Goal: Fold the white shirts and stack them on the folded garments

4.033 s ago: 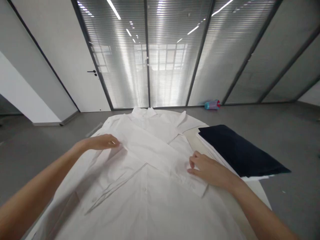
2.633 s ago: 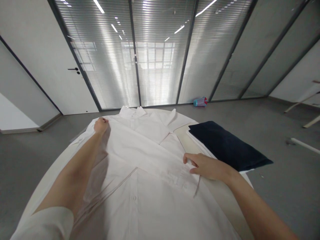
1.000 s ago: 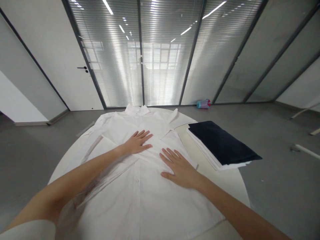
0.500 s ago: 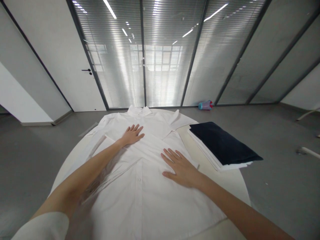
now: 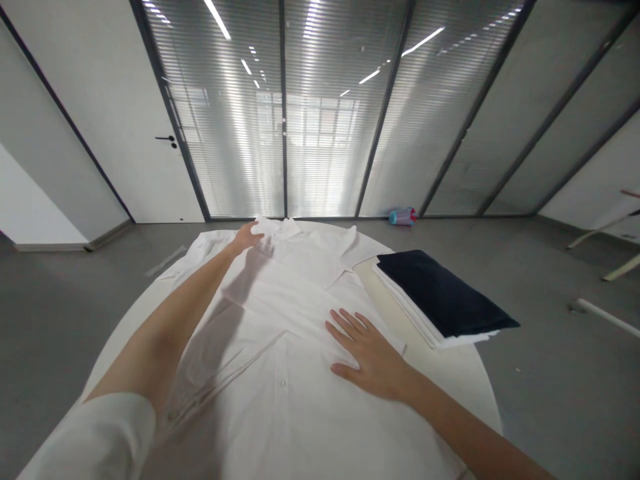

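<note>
One white shirt [image 5: 320,427] lies front up on a round white table [image 5: 470,373], its two sleeves seemingly crossed over the front. One button [image 5: 283,383] shows clearly below the crossing. Two hands are on it. The left hand [image 5: 247,237] is at the collar [image 5: 287,230], near the table's far edge; whether it pinches cloth, I cannot tell. The right hand [image 5: 367,357] rests flat on the shirt, fingers spread. To the right, one folded dark navy cloth [image 5: 440,293] sits on folded white cloth [image 5: 400,303], layers too close to count, a corner jutting past the table's edge. A strip of tabletop separates shirt and stack. Beyond, one blue-and-red object [image 5: 403,217] is on the grey floor [image 5: 540,393], by a glass partition [image 5: 323,180].
</note>
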Demonstrator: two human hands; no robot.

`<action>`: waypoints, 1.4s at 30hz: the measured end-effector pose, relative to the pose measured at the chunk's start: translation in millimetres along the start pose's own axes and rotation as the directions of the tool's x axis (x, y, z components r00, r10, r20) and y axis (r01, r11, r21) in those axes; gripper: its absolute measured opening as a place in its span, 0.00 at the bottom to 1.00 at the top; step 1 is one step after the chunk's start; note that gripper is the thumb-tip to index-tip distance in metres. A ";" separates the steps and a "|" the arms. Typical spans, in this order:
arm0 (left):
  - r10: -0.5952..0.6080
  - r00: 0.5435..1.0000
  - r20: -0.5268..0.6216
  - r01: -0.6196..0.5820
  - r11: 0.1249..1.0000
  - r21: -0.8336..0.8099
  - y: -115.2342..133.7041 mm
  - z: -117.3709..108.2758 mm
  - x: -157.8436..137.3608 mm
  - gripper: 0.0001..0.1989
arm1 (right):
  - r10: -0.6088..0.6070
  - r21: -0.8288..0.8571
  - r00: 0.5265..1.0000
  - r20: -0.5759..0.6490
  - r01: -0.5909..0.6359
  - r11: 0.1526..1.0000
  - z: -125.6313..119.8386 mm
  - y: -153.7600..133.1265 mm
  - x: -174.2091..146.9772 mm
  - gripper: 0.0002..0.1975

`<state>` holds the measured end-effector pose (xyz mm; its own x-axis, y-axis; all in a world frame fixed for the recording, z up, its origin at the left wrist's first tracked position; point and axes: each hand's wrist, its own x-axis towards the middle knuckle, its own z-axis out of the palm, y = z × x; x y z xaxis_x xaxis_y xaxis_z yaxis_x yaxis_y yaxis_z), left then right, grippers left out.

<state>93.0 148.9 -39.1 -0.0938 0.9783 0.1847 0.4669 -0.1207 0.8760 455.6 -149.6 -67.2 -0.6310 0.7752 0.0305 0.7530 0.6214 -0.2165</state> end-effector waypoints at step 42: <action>0.396 0.903 0.169 -0.429 0.860 0.277 -76.9 2.5 21.9 0.12 | 0.356 -0.199 0.911 -0.209 -0.396 0.896 -10.3 58.2 302.1 0.20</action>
<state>57.3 180.0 -103.6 0.2485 0.8638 0.4384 0.6851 -0.4767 0.5509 310.8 121.9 -60.5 -0.2673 0.9512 0.1543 0.9622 0.2723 -0.0115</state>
